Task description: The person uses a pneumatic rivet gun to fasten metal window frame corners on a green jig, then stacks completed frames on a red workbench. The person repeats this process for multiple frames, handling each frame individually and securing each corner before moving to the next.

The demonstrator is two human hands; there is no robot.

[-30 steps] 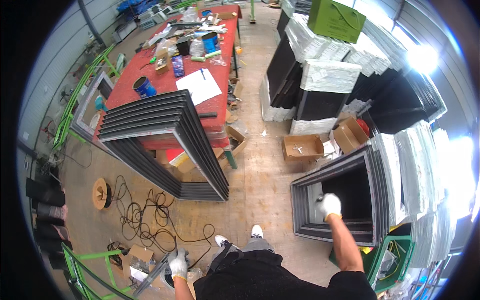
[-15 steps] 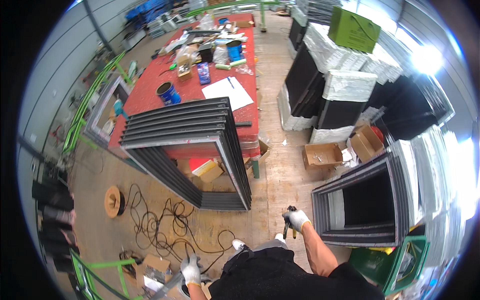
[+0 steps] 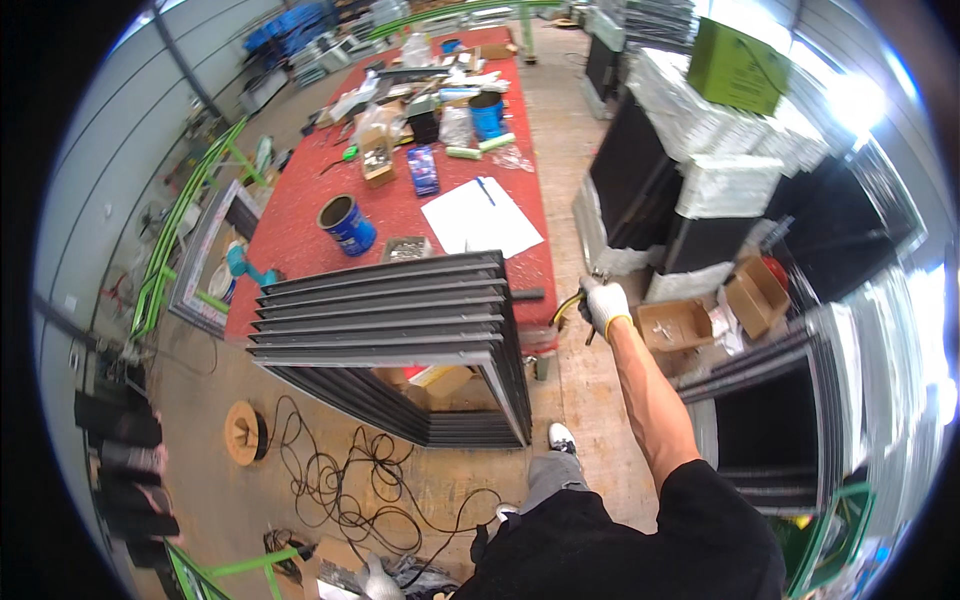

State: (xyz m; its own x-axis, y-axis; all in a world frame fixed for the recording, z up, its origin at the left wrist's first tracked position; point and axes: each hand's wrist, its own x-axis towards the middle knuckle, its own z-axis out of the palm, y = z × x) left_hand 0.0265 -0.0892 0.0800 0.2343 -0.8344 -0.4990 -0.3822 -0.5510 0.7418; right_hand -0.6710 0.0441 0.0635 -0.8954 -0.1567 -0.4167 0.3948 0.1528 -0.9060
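Note:
My right hand (image 3: 606, 303), in a white and grey work glove, is stretched forward over the floor, right of the red table. It is closed around pliers (image 3: 570, 310) with yellow and black handles; their head is mostly hidden by the glove. To its left, a stack of dark grey rectangular frames (image 3: 390, 318) stands upright, leaning against the table's near end. My left hand (image 3: 380, 582), also gloved, shows only partly at the lower edge, beside a cardboard box (image 3: 333, 566). Its fingers are too hidden to read.
The red table (image 3: 300, 235) bears a blue can (image 3: 347, 226), white paper (image 3: 480, 218) and clutter. A black cable (image 3: 340, 490) lies coiled on the floor near a wooden spool (image 3: 245, 433). More frames (image 3: 825, 400) and wrapped panels (image 3: 730, 185) stand at the right, near an open carton (image 3: 672, 326).
My right hand has moved forward with the pliers, now level with the table's near end. My left hand has dropped toward the lower edge. The view has shifted forward, and one foot has stepped ahead.

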